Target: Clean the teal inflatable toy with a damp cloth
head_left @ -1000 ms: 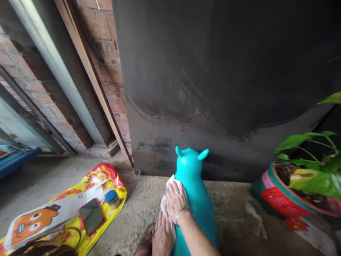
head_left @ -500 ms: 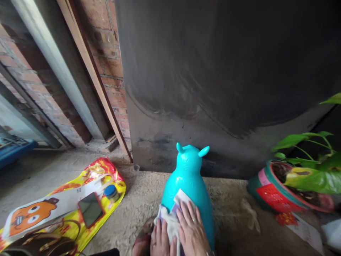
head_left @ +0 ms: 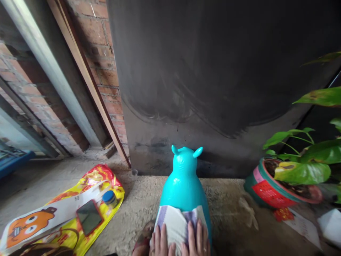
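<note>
A glossy turquoise inflatable animal toy (head_left: 183, 188) with two small ears stands at the bottom middle, its head toward the dark panel. Over its back lies a white cloth with purple stripes (head_left: 172, 217), spread fairly flat. My left hand (head_left: 161, 243) rests on the cloth's left part, fingers stretched out. My right hand (head_left: 197, 241) presses flat on the right part, fingers extended too. Both palms are cut off by the frame's lower edge. A foot in a sandal (head_left: 144, 238) shows just left of the toy.
A large dark panel (head_left: 207, 71) stands behind the toy. On the left floor, a yellow-red bag (head_left: 117, 202) bears a phone (head_left: 89, 217), a blue-lidded jar (head_left: 109, 197) and a handbag (head_left: 39, 247). At right stands a potted plant (head_left: 303, 167), beside crumpled tissue (head_left: 249, 213).
The cloth has gone from bunched to spread across the toy's back. My right hand has moved down and back, now level with the left. The view has shifted slightly.
</note>
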Demonstrator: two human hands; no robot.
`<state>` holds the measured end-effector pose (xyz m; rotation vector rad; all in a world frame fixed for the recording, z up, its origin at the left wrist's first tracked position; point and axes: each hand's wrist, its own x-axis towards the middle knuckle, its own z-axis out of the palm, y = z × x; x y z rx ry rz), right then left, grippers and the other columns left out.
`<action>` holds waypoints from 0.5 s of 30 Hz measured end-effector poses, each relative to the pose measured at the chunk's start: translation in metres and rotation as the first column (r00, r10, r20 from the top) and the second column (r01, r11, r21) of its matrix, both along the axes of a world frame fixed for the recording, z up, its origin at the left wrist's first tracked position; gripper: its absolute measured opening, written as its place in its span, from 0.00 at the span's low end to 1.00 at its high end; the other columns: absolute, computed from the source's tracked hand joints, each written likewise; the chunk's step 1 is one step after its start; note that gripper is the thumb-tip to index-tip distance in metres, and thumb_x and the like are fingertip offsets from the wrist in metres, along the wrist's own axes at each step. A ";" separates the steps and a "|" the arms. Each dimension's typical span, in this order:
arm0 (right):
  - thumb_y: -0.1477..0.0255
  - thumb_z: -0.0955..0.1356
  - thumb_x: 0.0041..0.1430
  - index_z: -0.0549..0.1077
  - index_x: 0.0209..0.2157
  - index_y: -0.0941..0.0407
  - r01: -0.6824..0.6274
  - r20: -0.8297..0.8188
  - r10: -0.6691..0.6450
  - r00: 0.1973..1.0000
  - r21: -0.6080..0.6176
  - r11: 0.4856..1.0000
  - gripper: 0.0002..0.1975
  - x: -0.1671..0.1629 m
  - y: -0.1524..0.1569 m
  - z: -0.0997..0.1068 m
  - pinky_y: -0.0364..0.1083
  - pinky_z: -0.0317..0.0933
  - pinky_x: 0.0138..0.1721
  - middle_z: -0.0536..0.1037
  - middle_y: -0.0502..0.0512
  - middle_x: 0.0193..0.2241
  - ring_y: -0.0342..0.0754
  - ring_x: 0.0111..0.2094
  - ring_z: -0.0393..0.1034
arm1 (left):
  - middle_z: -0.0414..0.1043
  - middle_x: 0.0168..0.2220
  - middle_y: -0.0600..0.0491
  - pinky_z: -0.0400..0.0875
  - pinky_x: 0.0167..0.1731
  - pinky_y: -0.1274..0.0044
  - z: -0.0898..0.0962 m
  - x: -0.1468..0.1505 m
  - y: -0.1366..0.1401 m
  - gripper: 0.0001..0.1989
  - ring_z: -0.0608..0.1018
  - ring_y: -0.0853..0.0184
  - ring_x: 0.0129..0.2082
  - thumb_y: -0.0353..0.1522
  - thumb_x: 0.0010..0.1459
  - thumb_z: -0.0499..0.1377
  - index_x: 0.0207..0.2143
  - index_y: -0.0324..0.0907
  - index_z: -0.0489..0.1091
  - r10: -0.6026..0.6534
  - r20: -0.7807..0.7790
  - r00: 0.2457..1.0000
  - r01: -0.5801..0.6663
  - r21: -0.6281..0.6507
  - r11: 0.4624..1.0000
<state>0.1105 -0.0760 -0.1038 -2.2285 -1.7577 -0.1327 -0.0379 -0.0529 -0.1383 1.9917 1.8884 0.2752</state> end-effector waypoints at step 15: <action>0.58 0.57 0.63 0.52 0.64 0.55 0.047 -0.141 -0.072 0.987 -0.172 0.984 0.31 0.027 0.098 0.057 0.62 0.53 0.57 0.51 0.65 0.64 0.64 0.64 0.46 | 0.40 0.68 0.44 0.57 0.60 0.64 0.118 0.051 0.066 0.28 0.49 0.55 0.66 0.39 0.66 0.43 0.65 0.42 0.42 0.036 -0.219 0.975 -0.070 -0.150 0.986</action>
